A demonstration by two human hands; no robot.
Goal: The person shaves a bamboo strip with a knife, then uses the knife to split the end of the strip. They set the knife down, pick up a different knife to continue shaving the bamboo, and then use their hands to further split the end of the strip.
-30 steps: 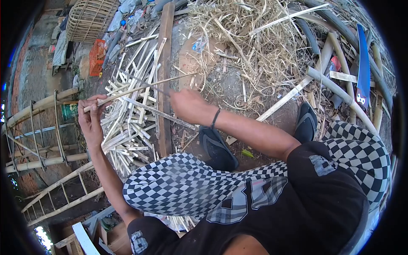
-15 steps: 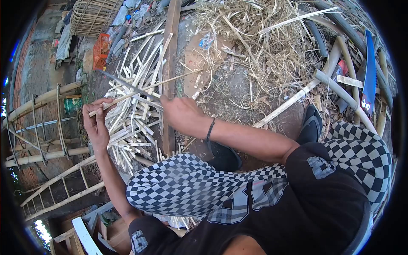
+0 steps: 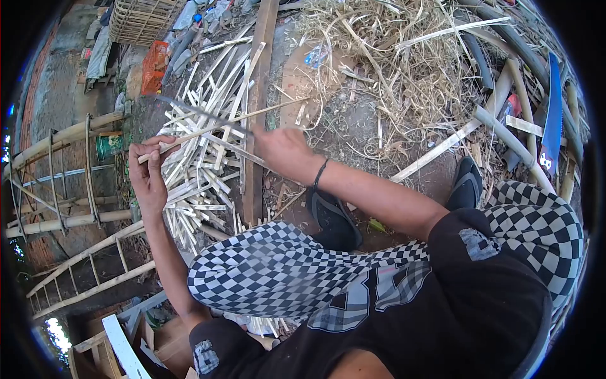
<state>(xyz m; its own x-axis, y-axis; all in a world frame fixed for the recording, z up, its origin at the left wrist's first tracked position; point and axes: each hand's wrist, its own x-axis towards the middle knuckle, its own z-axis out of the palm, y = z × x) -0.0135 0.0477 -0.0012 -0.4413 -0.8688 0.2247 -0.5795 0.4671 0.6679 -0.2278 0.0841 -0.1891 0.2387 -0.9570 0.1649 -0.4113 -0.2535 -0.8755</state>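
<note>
My left hand [image 3: 150, 170] pinches one end of a thin bamboo strip [image 3: 274, 108], which slants up to the right over a wooden beam [image 3: 257, 95]. In my right hand [image 3: 285, 151] is a long-bladed knife [image 3: 199, 112]; the fingers wrap its handle, which is mostly hidden. The blade points up and left, crossing the strip just right of my left hand; whether its edge touches cannot be made out. Under both hands lies a pile of split bamboo strips [image 3: 196, 211].
Curly bamboo shavings [image 3: 404, 69] are heaped at the upper right. A blue saw [image 3: 553, 114] leans among bamboo poles [image 3: 511, 136] on the right. An orange crate [image 3: 154, 66] and a woven basket [image 3: 142, 22] stand at the upper left, a bamboo ladder [image 3: 95, 284] at the left.
My right hand and the knife have shifted slightly right and the blade is a little blurred. My left hand stays on the strip; the whole view has moved slightly.
</note>
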